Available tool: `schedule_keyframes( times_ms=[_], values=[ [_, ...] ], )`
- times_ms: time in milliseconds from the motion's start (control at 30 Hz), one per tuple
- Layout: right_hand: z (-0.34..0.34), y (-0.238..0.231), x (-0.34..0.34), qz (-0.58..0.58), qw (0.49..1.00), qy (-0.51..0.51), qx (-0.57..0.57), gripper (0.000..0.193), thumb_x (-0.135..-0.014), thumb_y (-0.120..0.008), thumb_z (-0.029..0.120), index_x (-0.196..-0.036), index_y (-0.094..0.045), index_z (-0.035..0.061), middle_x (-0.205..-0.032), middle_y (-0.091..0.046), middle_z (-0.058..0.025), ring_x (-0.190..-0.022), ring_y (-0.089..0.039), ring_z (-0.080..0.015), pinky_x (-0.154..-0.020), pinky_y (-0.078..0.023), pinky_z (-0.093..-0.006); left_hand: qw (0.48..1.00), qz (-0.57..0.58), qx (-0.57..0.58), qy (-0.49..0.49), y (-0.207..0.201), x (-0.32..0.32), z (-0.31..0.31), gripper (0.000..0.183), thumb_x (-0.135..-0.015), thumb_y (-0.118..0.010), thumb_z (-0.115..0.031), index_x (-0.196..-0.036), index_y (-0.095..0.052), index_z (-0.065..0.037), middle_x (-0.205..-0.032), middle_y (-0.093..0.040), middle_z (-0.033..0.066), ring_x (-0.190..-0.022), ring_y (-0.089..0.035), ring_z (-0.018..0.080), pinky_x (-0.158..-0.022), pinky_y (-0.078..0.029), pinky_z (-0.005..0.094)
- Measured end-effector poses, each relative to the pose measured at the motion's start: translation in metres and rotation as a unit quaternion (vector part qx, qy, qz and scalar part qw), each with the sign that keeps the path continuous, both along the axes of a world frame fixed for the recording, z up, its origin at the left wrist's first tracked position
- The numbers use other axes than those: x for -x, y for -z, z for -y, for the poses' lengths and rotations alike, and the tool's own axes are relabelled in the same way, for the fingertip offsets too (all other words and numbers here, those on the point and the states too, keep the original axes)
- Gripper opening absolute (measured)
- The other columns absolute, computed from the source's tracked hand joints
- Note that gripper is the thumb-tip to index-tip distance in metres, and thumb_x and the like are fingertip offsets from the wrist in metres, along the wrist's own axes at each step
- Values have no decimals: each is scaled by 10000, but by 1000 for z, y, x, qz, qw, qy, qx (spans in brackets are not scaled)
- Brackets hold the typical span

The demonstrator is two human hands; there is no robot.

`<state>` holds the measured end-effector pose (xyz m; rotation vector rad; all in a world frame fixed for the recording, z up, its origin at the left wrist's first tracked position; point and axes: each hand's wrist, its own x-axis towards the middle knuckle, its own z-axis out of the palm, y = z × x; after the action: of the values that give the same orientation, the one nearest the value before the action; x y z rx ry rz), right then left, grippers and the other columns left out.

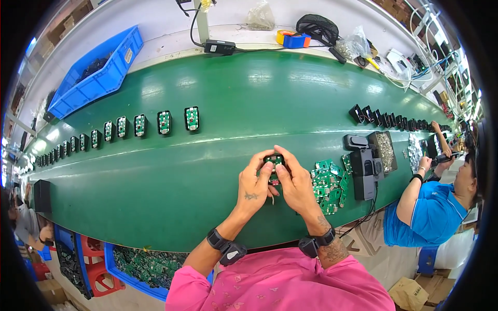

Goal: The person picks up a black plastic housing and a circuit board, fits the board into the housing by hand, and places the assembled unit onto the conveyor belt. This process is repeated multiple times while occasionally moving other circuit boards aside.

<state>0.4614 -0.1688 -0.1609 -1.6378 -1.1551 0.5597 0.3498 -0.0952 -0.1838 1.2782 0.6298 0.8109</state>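
Over the green bench [155,192], both hands grip one small black housing with a green circuit board [273,158] in it. My left hand [252,187] closes round its left side, thumb pressed on the board. From the other side my right hand [298,186] wraps it, its thumb also on the board. A small reddish part [274,182] shows just below the thumbs; the underside of the housing is hidden by my fingers. Just right of my right hand lies a loose pile of bare green circuit boards [328,187].
A row of housings with boards [164,123] runs off to the left; black housings [378,118] line the right. Beyond the pile stand a black device [363,173] and a box of small parts [384,150]. A blue bin [96,75] sits far left. A co-worker [433,207] works at right.
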Motion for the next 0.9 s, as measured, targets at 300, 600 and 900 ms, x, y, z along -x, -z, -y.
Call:
schedule_keyframes(
  times_ms=[300,600,900],
  values=[
    [-4,7,-9,73,994,-26,-73,383,-984,-530,80,-1366,-530,57,-926,-675,-142,-760,-649,-216,-692,-511,-338,1000,10,8,5,1,-1,0,310,-1043,-476,-162,-1309,-491,-2,-966,-655,132,-523,-634,145,-425,-503,223],
    [0,6,-9,70,996,-34,-40,361,-997,-528,98,-1354,-522,44,-920,-672,-160,-790,-671,-239,-712,-527,-351,1000,8,1,5,5,-2,1,306,-1032,-491,-139,-1302,-493,5,-983,-654,144,-533,-640,147,-424,-501,227],
    [-17,24,-5,-32,994,-36,-96,316,-979,-553,24,-1295,-558,25,-933,-654,-70,-825,-624,-106,-695,-519,-261,990,-11,-115,-79,7,0,-4,242,-997,-534,-78,-1222,-598,-17,-928,-696,135,-567,-662,149,-458,-529,261]
  ],
)
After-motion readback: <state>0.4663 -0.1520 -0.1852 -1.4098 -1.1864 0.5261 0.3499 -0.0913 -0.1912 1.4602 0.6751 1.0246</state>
